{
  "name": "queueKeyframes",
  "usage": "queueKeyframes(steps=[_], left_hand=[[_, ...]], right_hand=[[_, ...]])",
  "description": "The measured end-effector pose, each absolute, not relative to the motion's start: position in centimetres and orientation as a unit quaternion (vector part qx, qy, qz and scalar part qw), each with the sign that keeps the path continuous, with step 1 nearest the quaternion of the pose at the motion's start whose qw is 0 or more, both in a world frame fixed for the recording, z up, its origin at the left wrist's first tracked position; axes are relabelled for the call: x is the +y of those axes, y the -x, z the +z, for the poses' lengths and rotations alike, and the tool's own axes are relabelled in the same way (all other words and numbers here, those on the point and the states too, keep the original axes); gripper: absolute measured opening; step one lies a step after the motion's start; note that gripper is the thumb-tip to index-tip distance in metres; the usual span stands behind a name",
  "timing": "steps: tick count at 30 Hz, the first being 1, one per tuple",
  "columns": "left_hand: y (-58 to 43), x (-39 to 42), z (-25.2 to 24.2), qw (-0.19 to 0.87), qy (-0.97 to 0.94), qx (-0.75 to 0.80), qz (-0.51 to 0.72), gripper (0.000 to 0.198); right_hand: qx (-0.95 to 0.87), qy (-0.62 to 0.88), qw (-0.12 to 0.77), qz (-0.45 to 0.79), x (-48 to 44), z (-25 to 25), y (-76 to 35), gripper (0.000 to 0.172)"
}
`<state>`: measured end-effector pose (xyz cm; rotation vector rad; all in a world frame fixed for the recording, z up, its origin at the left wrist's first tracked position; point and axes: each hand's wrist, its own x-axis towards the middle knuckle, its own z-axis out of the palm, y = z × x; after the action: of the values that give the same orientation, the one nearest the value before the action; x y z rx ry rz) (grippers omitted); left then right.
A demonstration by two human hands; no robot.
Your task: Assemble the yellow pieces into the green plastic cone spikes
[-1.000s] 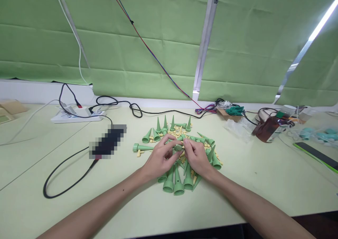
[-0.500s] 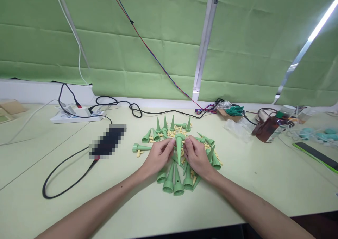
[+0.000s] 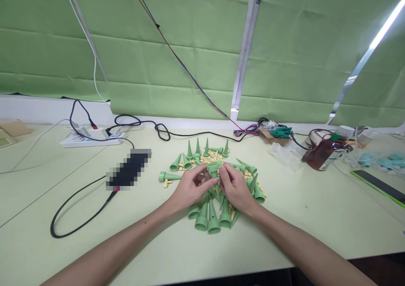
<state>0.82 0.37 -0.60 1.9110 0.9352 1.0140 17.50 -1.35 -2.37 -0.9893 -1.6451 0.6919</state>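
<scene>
A heap of green plastic cone spikes (image 3: 209, 212) and small yellow pegs (image 3: 209, 155) lies on the pale green table (image 3: 284, 231). Above the heap my left hand (image 3: 190, 188) and my right hand (image 3: 233, 188) meet, both pinching one green cone (image 3: 213, 170). That cone stands with its wide open end up and its tip pointing down between my fingers. Several cones stand upright behind my hands; others lie flat in front of my wrists.
A black cable (image 3: 76, 212) and a blurred dark device (image 3: 129, 170) lie to the left, a white power strip (image 3: 91, 139) behind them. At the right are a brown bottle (image 3: 321, 154), plastic bags (image 3: 284, 153) and a dark phone (image 3: 379, 185). Green blinds hang behind.
The cone in my fingers went from lying sideways to upright, wide end up. Since half a second ago my fingers have closed in over it, so less of its tip shows.
</scene>
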Motion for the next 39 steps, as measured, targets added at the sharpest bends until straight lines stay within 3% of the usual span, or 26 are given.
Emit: queueKeyframes(steps=[7,13,19,25,32,39], left_hand=[[-0.94,0.23,-0.83,0.368,-0.74,0.36,0.432,0.035],[-1.01,0.03,-0.79,0.339,-0.76,0.35,0.429,0.026],[-0.98,-0.08,-0.61,0.369,-0.741,0.369,0.423,0.029],[-1.03,0.11,-0.63,0.397,-0.727,0.367,0.423,0.016],[-0.98,-0.01,-0.53,0.453,-0.685,0.368,0.437,0.047],[-0.96,-0.08,-0.67,0.463,-0.688,0.357,0.43,0.049]], right_hand=[[-0.683,0.398,0.541,0.287,-1.47,-2.61,-17.42,0.04],[-0.677,0.402,0.541,0.296,-1.57,-2.64,-17.35,0.041],[-0.675,0.413,0.538,0.291,-1.6,-2.62,-17.3,0.042],[-0.665,0.412,0.547,0.297,-1.54,-2.64,-17.3,0.038],[-0.677,0.405,0.533,0.306,-1.58,-2.67,-17.24,0.037],[-0.688,0.405,0.518,0.306,-1.54,-2.56,-17.39,0.036]])
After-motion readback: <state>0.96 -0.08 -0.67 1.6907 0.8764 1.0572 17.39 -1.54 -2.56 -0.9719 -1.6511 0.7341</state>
